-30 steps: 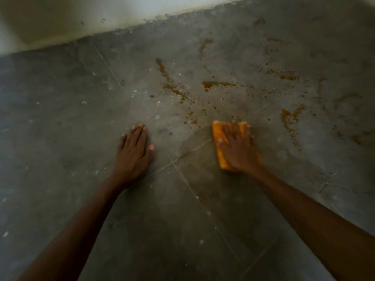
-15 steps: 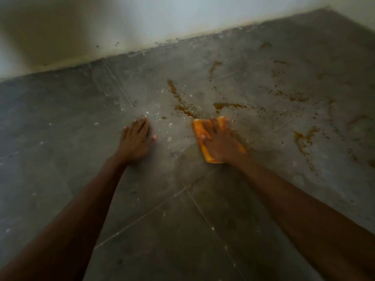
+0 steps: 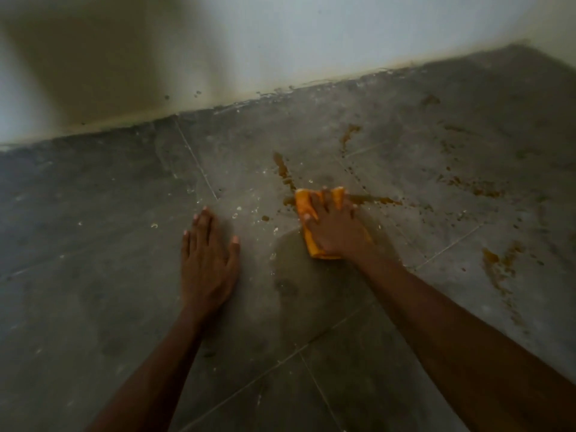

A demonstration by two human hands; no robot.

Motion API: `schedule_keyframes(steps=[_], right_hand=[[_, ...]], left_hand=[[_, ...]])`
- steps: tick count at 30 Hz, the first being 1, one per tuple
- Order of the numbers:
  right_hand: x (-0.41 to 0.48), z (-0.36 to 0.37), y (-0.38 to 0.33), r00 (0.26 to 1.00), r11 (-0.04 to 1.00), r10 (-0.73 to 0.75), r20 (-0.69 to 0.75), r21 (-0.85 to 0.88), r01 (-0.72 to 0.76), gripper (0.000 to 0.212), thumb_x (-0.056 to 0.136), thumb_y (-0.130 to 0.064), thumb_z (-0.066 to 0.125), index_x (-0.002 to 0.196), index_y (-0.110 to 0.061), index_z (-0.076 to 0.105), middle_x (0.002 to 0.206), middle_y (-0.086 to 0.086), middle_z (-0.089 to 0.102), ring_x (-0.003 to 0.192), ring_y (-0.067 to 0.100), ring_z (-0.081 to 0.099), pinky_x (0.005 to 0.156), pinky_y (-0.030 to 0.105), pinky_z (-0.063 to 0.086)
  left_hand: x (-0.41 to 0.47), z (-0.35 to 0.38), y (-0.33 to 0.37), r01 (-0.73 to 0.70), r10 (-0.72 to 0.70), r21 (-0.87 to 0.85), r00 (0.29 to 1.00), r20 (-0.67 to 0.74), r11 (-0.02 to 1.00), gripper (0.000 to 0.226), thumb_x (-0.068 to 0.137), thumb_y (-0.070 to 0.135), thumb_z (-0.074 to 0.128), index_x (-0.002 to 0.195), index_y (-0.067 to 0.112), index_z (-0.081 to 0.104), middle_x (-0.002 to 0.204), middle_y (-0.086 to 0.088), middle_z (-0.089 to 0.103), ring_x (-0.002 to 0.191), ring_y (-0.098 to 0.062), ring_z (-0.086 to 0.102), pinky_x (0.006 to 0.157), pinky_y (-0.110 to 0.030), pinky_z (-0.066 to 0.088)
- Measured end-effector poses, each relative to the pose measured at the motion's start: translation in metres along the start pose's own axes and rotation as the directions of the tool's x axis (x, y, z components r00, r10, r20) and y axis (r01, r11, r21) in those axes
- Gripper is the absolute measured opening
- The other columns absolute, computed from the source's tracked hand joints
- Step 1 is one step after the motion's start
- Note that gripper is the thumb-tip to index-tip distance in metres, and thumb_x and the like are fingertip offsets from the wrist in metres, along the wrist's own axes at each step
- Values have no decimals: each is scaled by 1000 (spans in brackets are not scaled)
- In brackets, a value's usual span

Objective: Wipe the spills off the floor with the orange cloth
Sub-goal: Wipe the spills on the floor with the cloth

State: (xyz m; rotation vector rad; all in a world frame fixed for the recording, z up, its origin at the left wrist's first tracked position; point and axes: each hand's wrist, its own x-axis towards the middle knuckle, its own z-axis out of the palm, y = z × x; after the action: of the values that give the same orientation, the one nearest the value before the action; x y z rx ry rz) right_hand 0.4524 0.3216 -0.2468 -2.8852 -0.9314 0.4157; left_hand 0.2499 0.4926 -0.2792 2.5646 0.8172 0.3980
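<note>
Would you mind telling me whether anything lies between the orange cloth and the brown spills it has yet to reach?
Nothing visible does. The right hand presses the orange cloth flat beside the nearest brown spills; only bare floor separates it from the rest.

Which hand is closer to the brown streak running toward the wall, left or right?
Right. The right hand presses the orange cloth at the brown streak's near end. The left hand lies flat on the floor, off to the streak's left and nearer the person.
</note>
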Motion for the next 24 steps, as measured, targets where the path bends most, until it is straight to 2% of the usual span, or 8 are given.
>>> schedule_keyframes(steps=[5,7,9,12,16,19,21,24], right_hand=[[-82,24,-4,918,911,-395,28,-115,396,61,103,-56,12,156,-39,-12,166,-10,-21,151,28,-26,123,49,-9],[-81,13,29,953,947,-302,10,-108,301,61,98,-59,6,155,-42,-12,165,-13,-20,152,24,-24,124,52,-6],[-28,0,38,995,992,-84,-62,-98,78,62,98,-60,4,155,-39,-12,165,-7,-18,152,30,-20,122,60,-4],[76,-19,-16,991,993,77,-108,93,-67,60,106,-51,19,159,-30,3,169,2,-6,152,41,-14,120,64,-4],[62,7,-85,944,949,-313,-110,-78,305,58,107,-47,20,159,-31,1,169,1,-5,152,38,-15,123,59,0],[-5,20,-45,862,864,-499,-87,-127,488,57,104,-52,16,158,-41,0,168,-12,-6,154,25,-13,124,49,-5],[14,12,-16,910,913,-401,-105,-131,387,59,101,-56,10,157,-43,3,168,-14,-3,155,25,-11,123,56,-2],[105,-13,-29,979,994,-107,-171,-2,109,61,101,-57,12,159,-36,9,169,-3,2,154,34,-8,121,62,-3]], left_hand=[[1,0,4,-3,-1,61,998,58,998,67,102,44,28,156,13,5,165,-6,5,152,-17,0,124,-41,-1],[1,-2,5,4,-8,58,998,67,998,68,102,44,28,156,13,2,165,-5,2,152,-16,-3,124,-41,-2],[2,0,5,-8,4,64,998,67,998,69,101,45,27,156,13,-1,165,-5,-2,152,-15,-6,124,-41,-4],[3,4,1,-16,11,66,998,65,998,70,99,45,26,156,14,-2,165,-4,-2,152,-14,-7,124,-41,-4],[5,2,1,-3,-1,91,999,52,996,71,96,44,24,156,13,5,165,-6,4,152,-15,-1,124,-42,-1],[6,0,5,8,-13,93,998,53,996,70,96,42,24,156,12,8,165,-6,7,152,-16,0,124,-44,2],[6,0,4,5,-11,101,998,61,995,69,97,43,23,156,12,6,165,-5,4,152,-15,-2,124,-44,1],[5,2,2,-1,-5,114,998,57,993,69,97,43,22,156,13,5,165,-5,4,152,-14,-3,124,-44,1]])
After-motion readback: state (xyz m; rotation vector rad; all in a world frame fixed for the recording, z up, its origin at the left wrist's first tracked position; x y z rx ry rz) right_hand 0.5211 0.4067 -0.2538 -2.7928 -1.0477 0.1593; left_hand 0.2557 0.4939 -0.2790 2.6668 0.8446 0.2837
